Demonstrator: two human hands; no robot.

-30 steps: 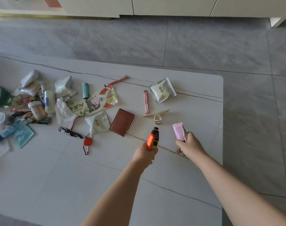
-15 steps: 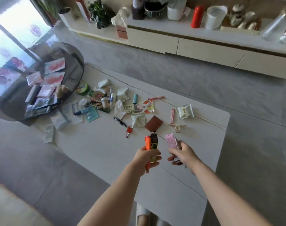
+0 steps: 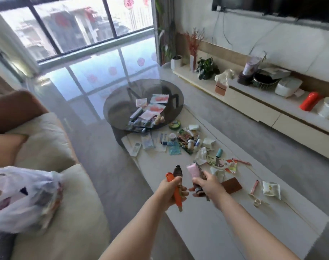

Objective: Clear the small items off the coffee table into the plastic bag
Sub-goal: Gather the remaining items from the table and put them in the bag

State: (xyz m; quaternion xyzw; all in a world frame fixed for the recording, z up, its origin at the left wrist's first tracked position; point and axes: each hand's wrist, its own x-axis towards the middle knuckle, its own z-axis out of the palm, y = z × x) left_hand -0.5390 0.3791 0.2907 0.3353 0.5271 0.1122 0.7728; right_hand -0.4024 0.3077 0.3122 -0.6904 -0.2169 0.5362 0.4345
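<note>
The plastic bag (image 3: pixel 23 196) is thin, crinkly and see-through white with some dark print on it, slumped on the cream sofa cushion (image 3: pixel 66 212) at the left, well away from the table. Left hand (image 3: pixel 172 190) is wrapped around a slim orange utility knife (image 3: pixel 175 192) plus a small dark bottle (image 3: pixel 178 172) with a rounded cap, both sticking up out of the fist. Right hand (image 3: pixel 206 186) is curled around a soft pink squeeze tube (image 3: pixel 193 170) and something dark and thin beside it that's too blurry to make out. Both hands hang over the near edge of the long coffee table (image 3: pixel 206 231), which has a smooth pale stone-look top with fine veins. Lying on it: a flat brown leather wallet (image 3: pixel 232 185) just right of the right hand, a puffy white sachet (image 3: pixel 271 189), a skinny pink stick pack (image 3: pixel 255 186), a teal lighter (image 3: pixel 219 153), a printed snack wrapper (image 3: pixel 223 164), and a jumble of little packets and bottles further back. Beyond that sits a round smoked-glass table (image 3: pixel 122 102) with flat pouches on it.
</note>
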